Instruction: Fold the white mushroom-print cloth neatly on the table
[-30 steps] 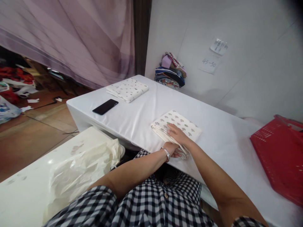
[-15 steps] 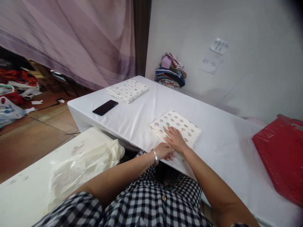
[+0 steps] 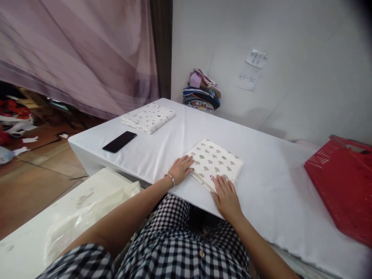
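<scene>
A folded cream cloth with a small leaf print lies near the front edge of the white-covered table. My left hand, with a silver bracelet at the wrist, rests flat against the cloth's left edge, fingers apart. Flat at the cloth's near corner lies my right hand, its fingertips touching the fabric. Neither hand grips anything.
A black phone and a second folded printed cloth lie at the table's far left. Stacked colourful fabrics sit against the wall. A red basket stands at the right. A white surface with a plastic bag is at my left.
My hands were together on the cloth's near-left edge; they have moved apart, the left to the cloth's left side, the right to its near corner. The view has shifted a little.
</scene>
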The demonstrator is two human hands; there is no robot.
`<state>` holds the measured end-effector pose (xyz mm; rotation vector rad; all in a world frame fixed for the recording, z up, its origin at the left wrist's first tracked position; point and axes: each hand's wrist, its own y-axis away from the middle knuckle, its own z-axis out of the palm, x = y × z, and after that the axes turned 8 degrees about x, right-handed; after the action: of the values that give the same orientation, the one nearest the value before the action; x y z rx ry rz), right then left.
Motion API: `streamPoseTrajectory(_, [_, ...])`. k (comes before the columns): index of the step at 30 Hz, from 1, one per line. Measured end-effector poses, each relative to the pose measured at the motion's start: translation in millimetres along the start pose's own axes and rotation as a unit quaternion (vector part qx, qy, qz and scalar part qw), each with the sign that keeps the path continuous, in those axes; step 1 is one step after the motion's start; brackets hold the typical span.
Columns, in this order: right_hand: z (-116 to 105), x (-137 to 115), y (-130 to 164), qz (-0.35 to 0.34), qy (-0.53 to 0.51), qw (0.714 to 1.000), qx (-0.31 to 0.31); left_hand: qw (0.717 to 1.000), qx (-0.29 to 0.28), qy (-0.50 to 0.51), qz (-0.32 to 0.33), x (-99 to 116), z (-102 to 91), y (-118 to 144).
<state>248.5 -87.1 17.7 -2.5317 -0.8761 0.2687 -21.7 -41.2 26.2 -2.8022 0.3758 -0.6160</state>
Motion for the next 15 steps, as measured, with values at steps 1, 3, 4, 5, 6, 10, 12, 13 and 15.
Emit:
streamPoseTrajectory(1, [0.3,1.2,4.5,0.001,-0.001,1.0,0.007,1.0,0.001,-0.004,-0.003,0.5,0.4,0.5])
streamPoseTrajectory(3, [0.9,2.5,9.5,0.001,-0.003,1.0,0.013,1.0,0.011,-0.016,0.0,5.2,-2.2,0.7])
streamPoseTrajectory(4, [1.2,2.6,10.2,0.001,-0.003,1.0,0.013,0.999,0.021,-0.024,0.009,9.0,-4.3,0.4])
streamPoseTrajectory(5, [1.4,2.6,10.3,0.001,-0.004,1.0,0.012,0.998,0.035,-0.032,0.028,13.6,-6.3,0.0])
streamPoseTrajectory(6, [1.5,2.4,9.8,0.001,-0.005,1.0,0.011,0.997,0.047,-0.039,0.057,18.6,-7.7,-0.7])
streamPoseTrajectory(10, [0.8,2.6,8.1,-0.005,-0.004,1.0,0.008,0.98,0.022,-0.042,0.193,33.8,-2.1,-4.0])
streamPoseTrajectory(12, [-0.8,4.1,9.1,-0.009,-0.007,1.0,0.007,0.977,-0.005,-0.043,0.207,34.9,4.6,-4.9])
streamPoseTrajectory(13, [-2.1,5.2,10.1,-0.012,-0.011,1.0,0.004,0.978,-0.012,-0.045,0.205,33.8,7.4,-5.1])
streamPoseTrajectory(15, [-5.3,7.6,13.2,-0.016,-0.02,1.0,-0.002,0.977,-0.019,-0.051,0.207,29.3,10.5,-5.0])
